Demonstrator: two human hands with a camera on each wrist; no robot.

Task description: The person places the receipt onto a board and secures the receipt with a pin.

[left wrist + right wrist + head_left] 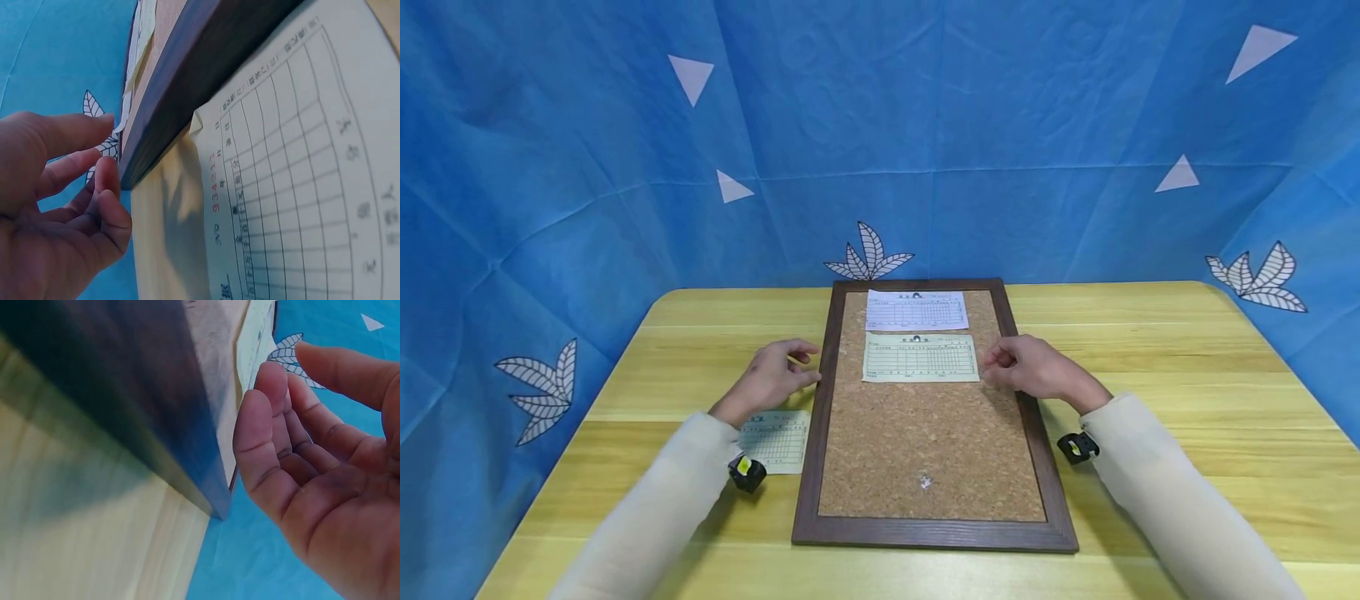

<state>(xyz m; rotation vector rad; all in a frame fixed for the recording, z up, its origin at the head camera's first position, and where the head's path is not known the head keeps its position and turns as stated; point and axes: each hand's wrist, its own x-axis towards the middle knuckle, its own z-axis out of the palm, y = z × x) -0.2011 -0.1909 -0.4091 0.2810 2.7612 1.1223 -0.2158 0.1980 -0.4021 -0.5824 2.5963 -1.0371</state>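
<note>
A cork board [928,442] in a dark brown wooden frame lies on the table. Near its top is a pale lilac printed slip [916,311], and just below that a pale yellow-green slip [920,358]. My left hand [775,371] hovers beside the frame's left side, fingers loosely bent and holding nothing. Under that wrist, a greenish form slip [782,446] lies on the table against the frame, partly covered by the arm. My right hand [1026,365] is over the frame's right side, close to the yellow-green slip's edge. In the right wrist view its relaxed fingers [256,428] grip nothing.
The wooden table [1187,367] extends on both sides of the board. A blue cloth [880,108] with white triangles and leaf prints hangs behind it. Small black devices [747,473] sit at both wrists. A small whitish mark [926,482] shows on the lower cork.
</note>
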